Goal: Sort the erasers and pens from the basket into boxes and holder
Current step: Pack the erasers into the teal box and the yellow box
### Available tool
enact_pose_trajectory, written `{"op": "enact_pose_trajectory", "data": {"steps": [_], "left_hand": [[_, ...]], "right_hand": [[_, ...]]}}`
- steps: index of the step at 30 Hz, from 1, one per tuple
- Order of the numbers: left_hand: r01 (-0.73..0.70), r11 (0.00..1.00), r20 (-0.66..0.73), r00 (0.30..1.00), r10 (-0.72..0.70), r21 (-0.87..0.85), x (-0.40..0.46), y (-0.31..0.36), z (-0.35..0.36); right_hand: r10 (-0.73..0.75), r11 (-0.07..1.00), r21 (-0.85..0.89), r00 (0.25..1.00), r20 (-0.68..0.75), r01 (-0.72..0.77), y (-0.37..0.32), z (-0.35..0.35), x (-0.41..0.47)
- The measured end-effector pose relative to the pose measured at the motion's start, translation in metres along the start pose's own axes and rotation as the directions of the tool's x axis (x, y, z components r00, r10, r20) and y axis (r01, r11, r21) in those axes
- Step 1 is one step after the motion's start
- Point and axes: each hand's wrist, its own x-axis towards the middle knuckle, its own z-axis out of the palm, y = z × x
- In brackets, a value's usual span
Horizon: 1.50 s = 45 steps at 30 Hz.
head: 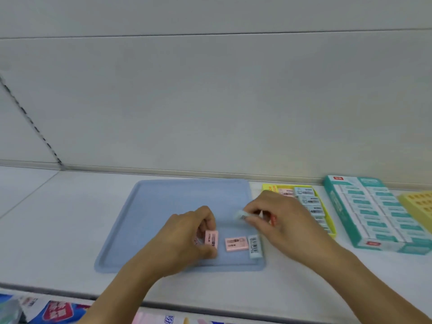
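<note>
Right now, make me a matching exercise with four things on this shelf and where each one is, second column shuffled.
Things:
1. pink eraser
2. blue eraser
3. yellow box
4. teal box

Places:
A. flat on the tray, at its near right corner
B. right of the yellow box, filled with rows of erasers
C. gripped in the left hand
D. just right of the tray, partly behind the right hand

Pairs: 1-C, 2-A, 3-D, 4-B
</note>
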Motion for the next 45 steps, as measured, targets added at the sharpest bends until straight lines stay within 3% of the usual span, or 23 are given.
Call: {"op": "enact_pose_trajectory", "data": {"steps": [4, 6, 8, 12, 17, 25, 32, 34, 37, 39, 41, 45], "left_hand": [[-0.049, 0.938, -0.211, 0.977, -0.025, -0.342, 0.009, 0.009, 0.004], [-0.060, 0.835, -0.210, 0.975, -0.067, -0.548, 0.014, 0.026, 0.006], [-0.068, 0.757, -0.147, 0.988, -0.037, -0.650, 0.020, 0.045, 0.011], [-0.084, 0.706, -0.048, 0.996, 0.071, -0.703, 0.032, 0.074, 0.029], [-0.089, 0.715, -0.019, 0.994, 0.105, -0.694, 0.046, 0.089, 0.050], [-0.051, 0.736, -0.020, 0.998, 0.051, -0.675, 0.057, 0.091, 0.061], [-0.001, 0.668, 0.013, 1.000, 0.015, -0.744, 0.059, 0.093, 0.061], [-0.005, 0.651, 0.003, 1.000, 0.011, -0.759, 0.058, 0.096, 0.062], [-0.030, 0.624, -0.026, 1.000, 0.015, -0.781, 0.057, 0.104, 0.060], [-0.052, 0.574, -0.067, 0.998, -0.006, -0.817, 0.057, 0.109, 0.058], [-0.080, 0.523, -0.115, 0.993, -0.035, -0.849, 0.057, 0.114, 0.059], [-0.240, 0.625, -0.313, 0.950, -0.007, -0.743, 0.055, 0.124, 0.066]], "right_hand": [[0.074, 0.986, -0.126, 0.966, -0.246, -0.108, 0.040, -0.045, -0.030], [0.081, 0.949, -0.274, 0.959, -0.272, -0.157, 0.055, -0.058, -0.045], [0.078, 0.907, -0.392, 0.977, -0.200, -0.153, 0.063, -0.061, -0.054], [0.044, 0.903, -0.426, 0.998, -0.035, -0.054, 0.073, -0.062, -0.064], [0.250, 0.931, -0.281, 0.968, 0.018, -0.235, 0.079, -0.070, -0.063], [0.452, 0.840, -0.344, 0.892, 0.016, -0.419, 0.065, -0.071, -0.051], [0.476, 0.784, -0.443, 0.879, -0.022, -0.435, 0.054, -0.069, -0.048], [0.439, 0.833, -0.339, 0.895, -0.078, -0.438, 0.053, -0.069, -0.050], [0.418, 0.902, 0.173, 0.902, -0.113, -0.396, 0.045, -0.068, -0.047], [0.479, 0.786, 0.462, 0.877, -0.035, -0.411, 0.040, -0.067, -0.040], [0.552, 0.648, 0.621, 0.834, 0.018, -0.442, 0.037, -0.063, -0.034], [0.671, 0.352, 0.839, 0.737, 0.083, -0.415, 0.035, -0.056, -0.019]]}}
